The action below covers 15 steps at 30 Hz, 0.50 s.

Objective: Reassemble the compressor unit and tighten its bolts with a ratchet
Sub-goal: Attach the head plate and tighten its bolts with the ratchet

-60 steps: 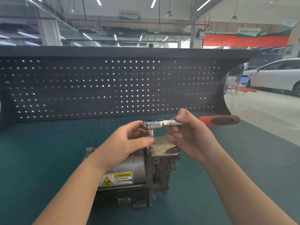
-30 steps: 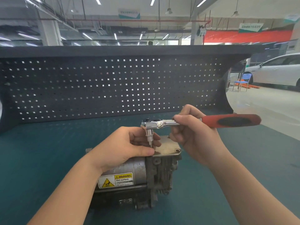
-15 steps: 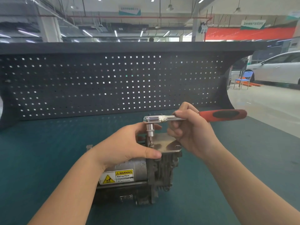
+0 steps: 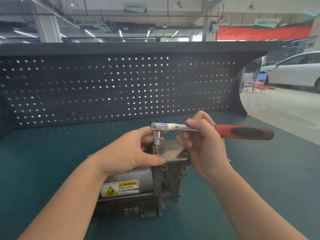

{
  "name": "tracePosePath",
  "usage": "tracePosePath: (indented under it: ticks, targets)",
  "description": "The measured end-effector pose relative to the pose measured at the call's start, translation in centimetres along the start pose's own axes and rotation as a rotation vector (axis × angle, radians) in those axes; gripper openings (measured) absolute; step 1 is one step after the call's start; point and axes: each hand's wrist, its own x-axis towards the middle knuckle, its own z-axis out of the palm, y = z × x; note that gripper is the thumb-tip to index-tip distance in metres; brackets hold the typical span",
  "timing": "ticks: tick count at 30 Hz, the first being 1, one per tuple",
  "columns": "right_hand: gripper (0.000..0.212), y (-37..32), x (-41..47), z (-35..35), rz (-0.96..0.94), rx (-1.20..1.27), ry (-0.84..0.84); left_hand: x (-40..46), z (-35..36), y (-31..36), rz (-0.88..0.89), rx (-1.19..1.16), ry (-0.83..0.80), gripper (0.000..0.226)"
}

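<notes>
The compressor unit lies on the green bench, a silver cylinder with a yellow warning label and a dark finned head. A flat metal cover plate sits on top of the head. My left hand grips the top of the compressor, thumb pressed against the plate's near edge. My right hand holds the ratchet by its chrome shank; the red handle sticks out to the right. The ratchet's bit stands upright on a bolt at the plate's left corner.
A dark pegboard wall closes the back of the green bench top. The bench's right edge borders an open shop floor with a blue chair and a white car beyond.
The ratchet handle swung out to the right and back a little, then out again, while the bit stayed on the bolt. My left hand shifted its grip, thumb now along the plate's near edge.
</notes>
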Motion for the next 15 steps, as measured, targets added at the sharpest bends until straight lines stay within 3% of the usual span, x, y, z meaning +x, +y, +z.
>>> tracePosePath:
  ticks: [6, 12, 15]
  targets:
    - [0.027, 0.4, -0.1, 0.1, -0.002, 0.001, 0.098, 0.1, -0.2, -0.3, 0.011, -0.048, -0.014, 0.06]
    - [0.028, 1.0, -1.0, 1.1, -0.16, -0.097, 0.181, 0.1, -0.3, -0.4, 0.038, -0.034, -0.02, 0.06]
    - [0.027, 0.6, -0.6, 1.0, -0.104, -0.078, 0.192, 0.0, -0.4, -0.6, 0.016, -0.082, -0.049, 0.06]
